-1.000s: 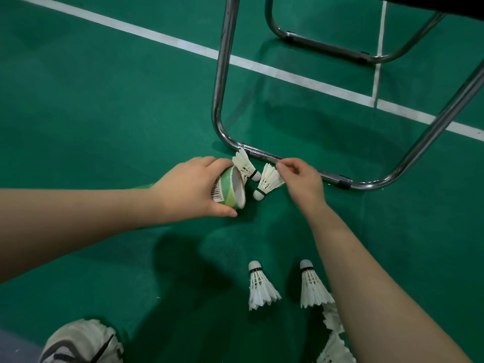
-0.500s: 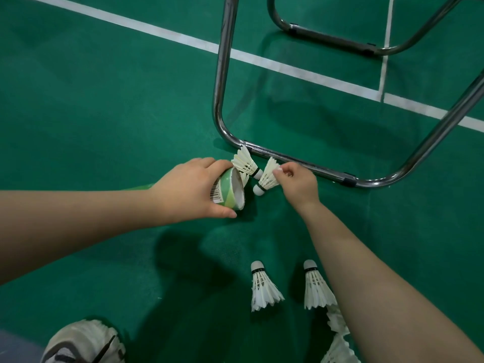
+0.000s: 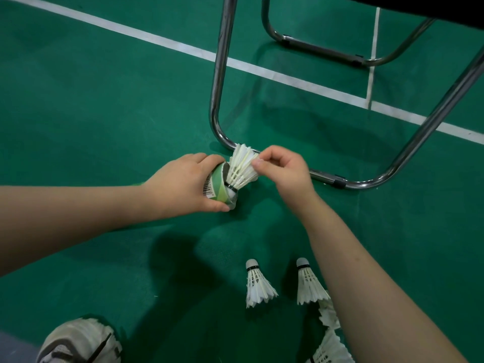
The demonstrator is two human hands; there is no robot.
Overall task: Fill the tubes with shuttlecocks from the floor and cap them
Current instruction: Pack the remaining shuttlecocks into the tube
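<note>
Grey-white shoe (image 3: 78, 341) is seen at the near left of the green floor (image 3: 104, 113). Near right, two shuttlecocks are lying on the floor, corks pointing away: left floor shuttlecock (image 3: 258, 286) and right floor shuttlecock (image 3: 310, 285), just beside each other and not touching. Further shuttlecocks (image 3: 330, 349) are partly hidden by the right forearm.

Mid-floor, the green-and-white tube (image 3: 218, 187) is gripped by the left hand (image 3: 180, 184), fingers and thumb curled round its open end, barcode showing. The held shuttlecock (image 3: 242, 166) is set cork-first at the tube's mouth, feathers sticking out. Its feather tips are pinched by thumb and forefinger of the right hand (image 3: 284, 171), other fingers curled in.

Just beyond, a chrome chair frame (image 3: 222, 74) is standing on the floor. White court lines (image 3: 157, 38) are painted farther back.
</note>
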